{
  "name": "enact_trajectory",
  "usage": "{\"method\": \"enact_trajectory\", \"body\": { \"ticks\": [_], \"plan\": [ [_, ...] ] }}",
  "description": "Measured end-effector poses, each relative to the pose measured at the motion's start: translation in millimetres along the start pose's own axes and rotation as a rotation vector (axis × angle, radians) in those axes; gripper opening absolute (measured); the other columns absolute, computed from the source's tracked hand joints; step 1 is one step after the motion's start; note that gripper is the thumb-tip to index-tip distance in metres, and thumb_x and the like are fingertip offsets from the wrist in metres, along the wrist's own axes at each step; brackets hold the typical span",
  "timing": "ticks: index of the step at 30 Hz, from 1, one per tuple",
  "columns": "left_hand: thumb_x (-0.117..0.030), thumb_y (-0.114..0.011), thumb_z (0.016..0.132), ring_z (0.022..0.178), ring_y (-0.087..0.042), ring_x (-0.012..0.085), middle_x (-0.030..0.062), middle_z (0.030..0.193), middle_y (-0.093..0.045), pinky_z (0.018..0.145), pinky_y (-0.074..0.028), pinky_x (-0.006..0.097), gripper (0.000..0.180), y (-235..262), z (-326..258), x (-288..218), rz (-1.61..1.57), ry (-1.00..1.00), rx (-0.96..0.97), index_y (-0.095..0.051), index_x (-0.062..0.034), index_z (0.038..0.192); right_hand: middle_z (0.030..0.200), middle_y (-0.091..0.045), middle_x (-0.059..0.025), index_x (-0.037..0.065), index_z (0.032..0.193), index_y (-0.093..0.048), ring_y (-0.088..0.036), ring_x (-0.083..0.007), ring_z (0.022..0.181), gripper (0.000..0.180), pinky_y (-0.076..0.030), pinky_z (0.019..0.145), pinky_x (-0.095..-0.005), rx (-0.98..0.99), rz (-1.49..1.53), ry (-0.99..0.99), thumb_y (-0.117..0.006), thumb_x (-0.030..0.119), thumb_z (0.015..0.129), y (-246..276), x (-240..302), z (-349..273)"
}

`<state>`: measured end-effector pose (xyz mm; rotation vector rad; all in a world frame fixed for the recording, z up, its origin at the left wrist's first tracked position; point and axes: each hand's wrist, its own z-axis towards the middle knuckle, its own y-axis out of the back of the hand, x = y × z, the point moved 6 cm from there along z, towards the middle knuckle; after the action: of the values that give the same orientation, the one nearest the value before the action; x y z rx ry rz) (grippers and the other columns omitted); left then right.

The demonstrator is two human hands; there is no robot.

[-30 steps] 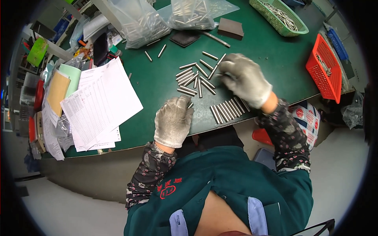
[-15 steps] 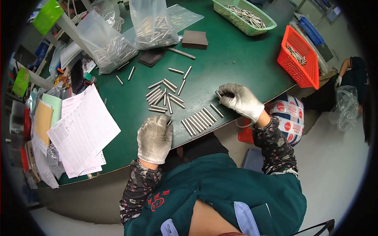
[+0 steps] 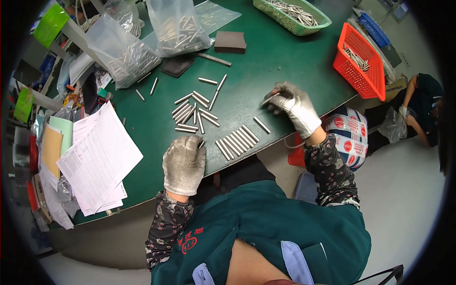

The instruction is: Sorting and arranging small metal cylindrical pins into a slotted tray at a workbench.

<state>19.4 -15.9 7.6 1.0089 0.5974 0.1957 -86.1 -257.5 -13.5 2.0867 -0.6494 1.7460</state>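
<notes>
Metal rods [image 3: 194,114] lie scattered in a loose pile on the green table [image 3: 266,71], and just toward the person from that pile a neat row of rods [image 3: 236,141] is laid side by side near the table's front edge. One single rod [image 3: 261,125] lies a little apart at the right end of that row.

The right hand [image 3: 294,107], in a grey work glove, is raised over the table to the right of the row. Its fingers are curled in and pinch one thin rod [image 3: 267,99], which sticks out to the left of the fingertips.

The left hand [image 3: 184,164], also gloved, rests on the table's front edge just left of the row, below the loose pile. Its fingers are bent under in a loose fist, and a short dark rod end [image 3: 202,144] shows at the knuckles; whether the hand grips it I cannot tell.

Beyond the pile, toward the far side of the table, stand two clear plastic bags [image 3: 142,42] filled with more rods, with a brown block [image 3: 230,42] and a dark flat pad [image 3: 176,65] beside them. A green basket [image 3: 292,14] sits at the far edge, and a red basket [image 3: 362,61] sits at the right corner; both hold metal parts. Left of the pile, a stack of printed sheets [image 3: 97,159] overhangs the table edge.
</notes>
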Motion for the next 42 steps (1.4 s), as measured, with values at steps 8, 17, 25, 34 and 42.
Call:
{"method": "enact_trajectory", "body": {
  "ticks": [8, 17, 25, 34, 42],
  "plan": [
    [-0.004, -0.065, 0.07, 0.087, -0.054, 0.029, 0.0084, 0.089, -0.058, 0.078, -0.045, 0.04, 0.019, 3, -2, -7, -0.003, 0.026, 0.076, -0.062, -0.0055, 0.089, 0.1, -0.064, -0.0137, 0.002, 0.085, -0.062, -0.06, -0.0302, 0.091, 0.025, -0.047, 0.081, -0.0379, 0.194, -0.925, 0.758, -0.051, -0.006, 0.064, -20, 32, -35],
    [0.0, -0.063, 0.069, 0.087, -0.054, 0.0285, 0.0069, 0.09, -0.058, 0.079, -0.046, 0.039, 0.017, -1, 3, -10, -0.014, 0.014, 0.192, -0.063, -0.0088, 0.084, 0.104, -0.064, -0.0151, 0.002, 0.084, -0.063, -0.061, -0.0306, 0.093, 0.028, -0.048, 0.08, -0.0387, 0.287, -0.854, 0.764, -0.05, -0.009, 0.062, -27, 18, -35],
    [-0.003, -0.065, 0.068, 0.085, -0.055, 0.0283, 0.007, 0.087, -0.057, 0.077, -0.045, 0.04, 0.025, -9, 3, -18, -0.248, -0.138, 0.054, -0.06, -0.0073, 0.092, 0.098, -0.065, -0.0109, 0.006, 0.089, -0.065, -0.06, -0.0302, 0.089, 0.026, -0.047, 0.076, -0.0384, 0.277, -0.732, 0.726, -0.055, -0.002, 0.067, -38, 22, -40],
    [-0.041, -0.079, 0.058, 0.09, -0.058, 0.0267, 0.0114, 0.092, -0.062, 0.081, -0.043, 0.04, 0.065, -9, 7, -27, 0.112, 0.101, 0.312, -0.059, -0.0035, 0.108, 0.082, -0.061, -0.0154, 0.003, 0.118, -0.057, -0.059, -0.0332, 0.078, 0.069, -0.047, 0.071, -0.0411, 0.248, -1.146, 0.529, -0.073, 0.044, 0.065, -58, 21, -47],
    [-0.039, -0.073, 0.069, 0.089, -0.061, 0.028, 0.0115, 0.09, -0.063, 0.079, -0.046, 0.042, 0.051, -12, 8, -22, 0.018, 0.052, 0.341, -0.061, -0.006, 0.105, 0.075, -0.057, -0.0128, 0.01, 0.122, -0.057, -0.059, -0.0317, 0.074, 0.067, -0.046, 0.066, -0.0414, 0.26, -1.2, 0.493, -0.07, 0.046, 0.067, -76, 20, -47]
  ]
}}
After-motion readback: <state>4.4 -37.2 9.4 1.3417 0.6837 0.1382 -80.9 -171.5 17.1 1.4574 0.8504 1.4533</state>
